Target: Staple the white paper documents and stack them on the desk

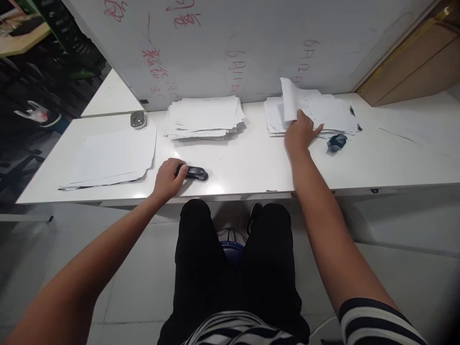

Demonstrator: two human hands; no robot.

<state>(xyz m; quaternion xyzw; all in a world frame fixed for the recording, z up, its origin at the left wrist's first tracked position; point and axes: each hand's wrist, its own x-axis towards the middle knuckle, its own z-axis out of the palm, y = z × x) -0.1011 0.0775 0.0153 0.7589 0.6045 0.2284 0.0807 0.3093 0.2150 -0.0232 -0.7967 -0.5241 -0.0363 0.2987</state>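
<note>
My left hand [169, 178] is wrapped around a black stapler [196, 173] lying near the front edge of the white desk. At the right paper stack [325, 112], my right hand [301, 132] grips a sheet of paper [292, 98] by its lower edge. That sheet curls up off the stack, its left part raised; the exact finger hold is partly hidden. Just right of this hand lies a small dark blue-green object [337, 143] whose kind I cannot make out. A second, thicker paper stack [205, 115] sits between my hands, farther back.
Flat sheets [111, 155] lie on the desk [247, 167] at the left, with a small rounded grey-black device [138, 119] behind them. A whiteboard [266, 28] with red writing stands along the back. A brown cardboard box [413, 62] is at the back right.
</note>
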